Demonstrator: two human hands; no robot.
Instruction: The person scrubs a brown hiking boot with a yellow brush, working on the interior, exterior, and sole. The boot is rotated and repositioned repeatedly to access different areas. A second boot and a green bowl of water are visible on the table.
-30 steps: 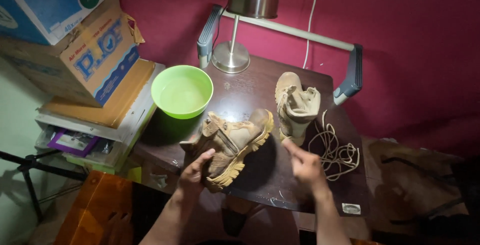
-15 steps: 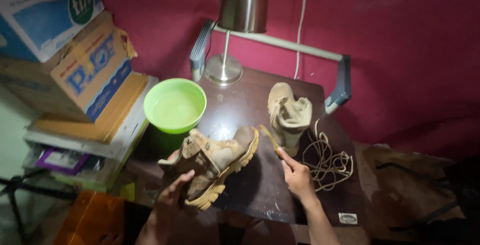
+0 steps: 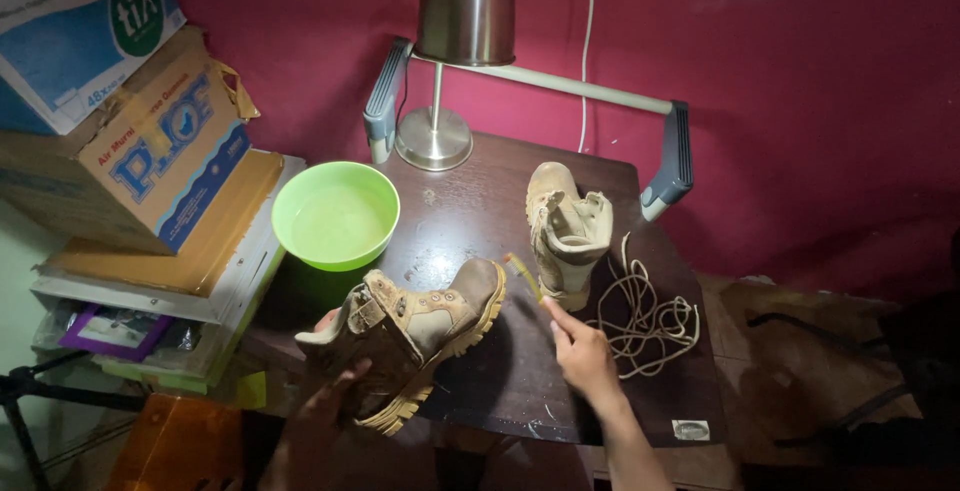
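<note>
Left hand [image 3: 335,401] gripping tan boot [image 3: 415,336] tilted over table [image 3: 500,391] front edge, fingers wrapped round its shaft; right hand [image 3: 583,359] pinching thin brush [image 3: 524,276] near boot toe, beside second boot [image 3: 565,233], laces [image 3: 645,316].

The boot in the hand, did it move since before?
Yes. The held boot has come away from the standing boot, lower and leftward, gripped by the left hand.

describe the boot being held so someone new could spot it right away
On the dark table, near its front edge below the green bowl, the left hand grips a tan boot. Unlike the other boot standing upright, it is tipped sideways, sole showing.
</note>
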